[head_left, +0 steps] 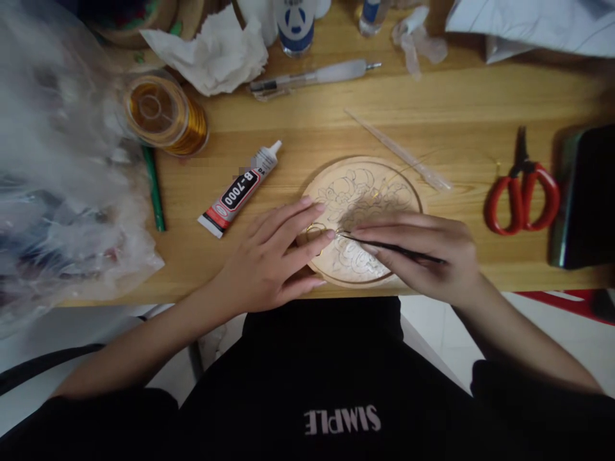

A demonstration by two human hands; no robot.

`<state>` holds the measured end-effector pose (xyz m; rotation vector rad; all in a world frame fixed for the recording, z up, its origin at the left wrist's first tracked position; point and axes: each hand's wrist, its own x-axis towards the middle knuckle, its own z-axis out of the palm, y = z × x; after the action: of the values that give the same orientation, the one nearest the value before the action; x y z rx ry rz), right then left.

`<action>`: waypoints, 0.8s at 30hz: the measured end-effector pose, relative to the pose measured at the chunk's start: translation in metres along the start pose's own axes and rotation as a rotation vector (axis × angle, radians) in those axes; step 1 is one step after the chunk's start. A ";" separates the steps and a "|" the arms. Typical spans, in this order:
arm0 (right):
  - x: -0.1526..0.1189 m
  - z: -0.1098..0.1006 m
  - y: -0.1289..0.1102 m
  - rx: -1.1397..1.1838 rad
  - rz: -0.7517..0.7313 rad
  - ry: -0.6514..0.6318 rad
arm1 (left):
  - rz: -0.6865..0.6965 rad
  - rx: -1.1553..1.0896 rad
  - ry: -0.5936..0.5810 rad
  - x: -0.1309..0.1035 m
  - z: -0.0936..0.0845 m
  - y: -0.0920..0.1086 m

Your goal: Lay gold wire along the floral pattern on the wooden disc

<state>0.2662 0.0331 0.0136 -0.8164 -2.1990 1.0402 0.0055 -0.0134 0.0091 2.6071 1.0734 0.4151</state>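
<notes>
A round wooden board [343,186] with a drawn floral pattern lies near the table's front edge. My left hand [278,253] rests on its left side, fingers spread, the index fingertip close to a bent gold wire [316,229]. My right hand [423,250] is closed around dark, slender tweezers [398,246], whose tip touches down near the board's middle, just right of my left fingertip. Fine gold wire also shows on the board's upper right part. Whatever the tweezer tip grips is too small to make out.
Left of the board lie a glue tube [237,191], a gold wire spool [166,115] and a green stick [154,189]. Behind are a pen [317,75], tissue [216,54] and a pipette [398,150]. Red-handled cutters [521,192] and a phone [589,195] sit right.
</notes>
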 end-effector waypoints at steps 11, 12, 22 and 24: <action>0.000 0.004 0.002 -0.004 -0.001 0.025 | 0.019 0.024 0.013 0.001 0.000 0.000; 0.000 0.004 0.002 -0.006 0.002 0.026 | 0.017 0.032 0.016 0.001 0.000 0.001; 0.000 0.004 0.003 -0.017 -0.012 0.030 | 0.030 0.130 0.046 -0.001 0.005 0.004; 0.000 0.004 0.003 -0.020 -0.009 0.031 | 0.037 0.159 0.055 -0.001 0.007 0.005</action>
<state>0.2643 0.0327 0.0092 -0.8253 -2.1886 0.9961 0.0102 -0.0185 0.0047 2.7728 1.1204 0.4289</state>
